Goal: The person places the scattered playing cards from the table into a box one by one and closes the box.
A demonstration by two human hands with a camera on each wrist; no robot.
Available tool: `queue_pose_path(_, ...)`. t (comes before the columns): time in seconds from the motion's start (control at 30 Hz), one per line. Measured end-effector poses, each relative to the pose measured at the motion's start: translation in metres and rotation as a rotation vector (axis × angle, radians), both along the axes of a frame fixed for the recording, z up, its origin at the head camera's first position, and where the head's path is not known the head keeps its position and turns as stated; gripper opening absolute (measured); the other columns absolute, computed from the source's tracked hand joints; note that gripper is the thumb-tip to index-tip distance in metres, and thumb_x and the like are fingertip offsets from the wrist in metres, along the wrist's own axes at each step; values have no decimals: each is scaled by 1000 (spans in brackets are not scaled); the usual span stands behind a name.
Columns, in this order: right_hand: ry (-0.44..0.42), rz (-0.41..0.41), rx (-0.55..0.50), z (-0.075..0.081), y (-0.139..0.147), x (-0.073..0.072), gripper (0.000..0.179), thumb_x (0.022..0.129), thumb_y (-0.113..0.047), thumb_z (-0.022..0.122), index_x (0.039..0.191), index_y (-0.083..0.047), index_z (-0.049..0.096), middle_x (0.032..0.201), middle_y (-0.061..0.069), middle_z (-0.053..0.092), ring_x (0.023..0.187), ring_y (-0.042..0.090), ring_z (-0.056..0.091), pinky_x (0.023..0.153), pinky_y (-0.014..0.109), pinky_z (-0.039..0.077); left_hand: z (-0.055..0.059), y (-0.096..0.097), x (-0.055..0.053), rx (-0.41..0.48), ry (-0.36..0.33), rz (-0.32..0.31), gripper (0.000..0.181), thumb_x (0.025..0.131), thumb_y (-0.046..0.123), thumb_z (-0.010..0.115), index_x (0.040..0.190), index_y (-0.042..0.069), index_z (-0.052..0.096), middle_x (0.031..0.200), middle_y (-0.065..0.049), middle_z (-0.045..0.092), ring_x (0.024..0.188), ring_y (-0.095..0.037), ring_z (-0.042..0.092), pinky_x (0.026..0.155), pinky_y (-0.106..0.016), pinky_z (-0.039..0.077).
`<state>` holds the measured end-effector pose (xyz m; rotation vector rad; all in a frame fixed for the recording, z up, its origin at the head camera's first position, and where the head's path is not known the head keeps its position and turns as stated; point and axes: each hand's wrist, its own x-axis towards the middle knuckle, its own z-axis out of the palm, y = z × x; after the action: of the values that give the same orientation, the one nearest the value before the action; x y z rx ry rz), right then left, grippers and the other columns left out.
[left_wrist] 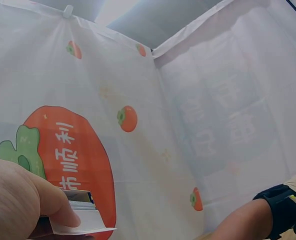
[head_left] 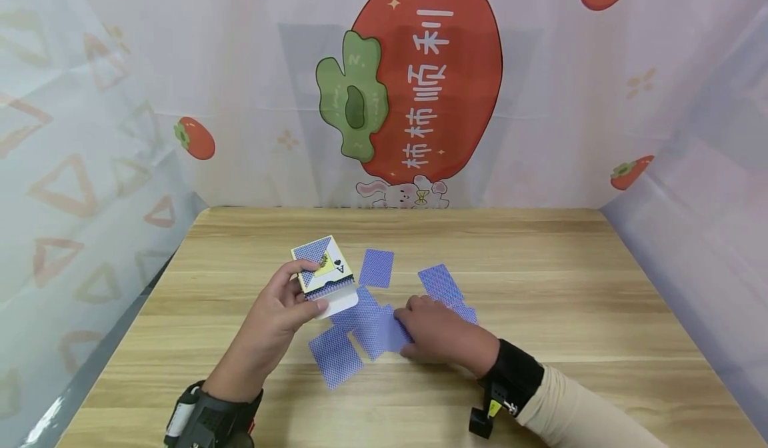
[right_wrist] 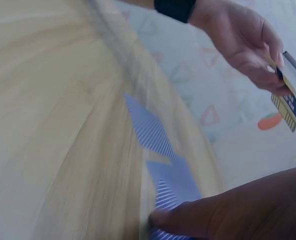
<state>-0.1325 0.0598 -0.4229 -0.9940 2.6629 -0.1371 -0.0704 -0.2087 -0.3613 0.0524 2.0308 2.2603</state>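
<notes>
My left hand holds a playing-card box above the table, its white flap hanging out toward me. Card edges show inside the box's mouth, and an ace of spades design marks its face. On the table, my right hand grips a blue-backed playing card by its edges, fingers on the far side and thumb on the near side. Around it lie several more face-down cards: one nearest me, one farther back, and one to the right. The right hand partly covers some cards.
The wooden table spreads out under both hands. A white curtain with persimmon prints rises at its back edge, and pale curtains hang at both sides. Black camera straps wrap both wrists.
</notes>
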Motion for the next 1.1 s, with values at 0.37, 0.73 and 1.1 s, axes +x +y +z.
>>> queue_pose_path(0.37, -195, 77, 17, 16, -17, 15, 71, 69, -25, 90, 133, -23, 60, 103, -6, 53, 94, 11, 44, 78, 27, 44, 1, 0, 2, 7, 16, -5, 58, 89, -7, 66, 139, 5, 39, 140, -28, 40, 118, -25, 57, 91, -26, 55)
queue_pose_path(0.73, -275, 361, 18, 13, -20, 48, 46, 82, -27, 84, 121, -27, 60, 103, -15, 51, 85, -1, 49, 70, 16, 47, 1, 0, 3, 8, 20, -6, 57, 90, -7, 66, 139, 6, 40, 139, -28, 42, 117, -23, 59, 91, -27, 55)
queue_pose_path(1.1, -655, 490, -348, 43, -14, 30, 19, 109, -26, 45, 113, -18, 62, 91, -14, 58, 79, -5, 52, 69, 14, 47, -1, 2, 4, 26, 25, -13, 54, 88, -8, 67, 134, 6, 42, 136, -28, 44, 114, -23, 60, 89, -27, 55)
